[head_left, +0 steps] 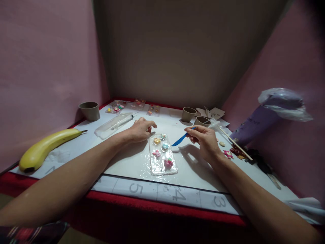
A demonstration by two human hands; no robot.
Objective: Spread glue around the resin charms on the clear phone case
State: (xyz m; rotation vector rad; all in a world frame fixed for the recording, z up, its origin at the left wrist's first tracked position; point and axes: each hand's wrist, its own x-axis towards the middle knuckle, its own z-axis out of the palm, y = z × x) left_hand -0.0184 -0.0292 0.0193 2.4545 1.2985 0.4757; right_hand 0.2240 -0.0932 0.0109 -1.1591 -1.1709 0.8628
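Note:
A clear phone case (162,168) lies flat on a white board (127,164), with several small colourful charms set in its glossy coating. Among them are a teal charm (165,146) and a pink one (168,163). My right hand (203,137) grips a blue plastic knife (180,139), its blade tip close to the case's right edge. At the upper left corner of the case rests my left hand (142,129), fingers partly spread and holding nothing. Whether its fingertips touch the case I cannot tell.
A yellow banana (50,147) and a brown cup (89,111) stand left. Behind are a bagged syringe (114,124) and decorated cases (116,106). To the right are brown cups (188,114), a wooden stick (236,144), loose charms (228,154) and a plastic-topped purple roll (256,123).

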